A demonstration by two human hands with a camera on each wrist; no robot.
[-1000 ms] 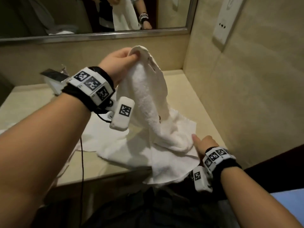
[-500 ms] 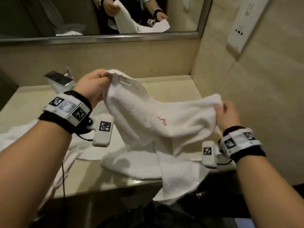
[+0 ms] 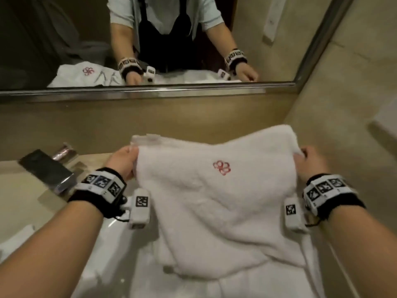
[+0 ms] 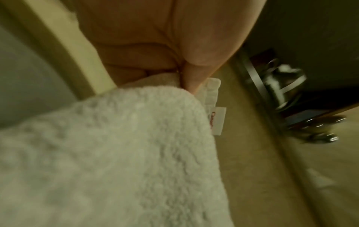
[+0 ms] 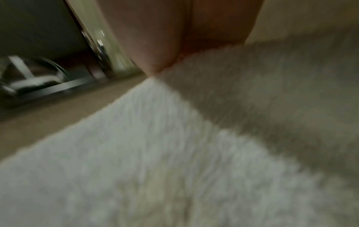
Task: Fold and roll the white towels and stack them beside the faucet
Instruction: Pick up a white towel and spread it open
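Note:
A white towel (image 3: 214,201) with a small red flower mark is stretched between both hands above the counter. My left hand (image 3: 126,161) pinches its far left corner, where a small label (image 4: 218,121) hangs off the towel (image 4: 116,153). My right hand (image 3: 309,162) pinches the far right corner; the right wrist view shows only the blurred towel (image 5: 174,153) under the thumb. The towel's near edge drapes down onto another white towel (image 3: 247,284) lying flat below. The chrome faucet (image 3: 49,171) stands at the left, behind my left wrist.
A mirror (image 3: 64,39) with a metal frame runs along the back wall and reflects a person's hands and more white cloth. A tiled side wall (image 3: 354,104) closes the right. The white sink basin (image 3: 103,244) lies under my left forearm.
The right hand took the towel's other corner and lifted it. Both hands moved apart and forward, spreading the towel flat with its red mark facing up. The view tilted up toward the mirror.

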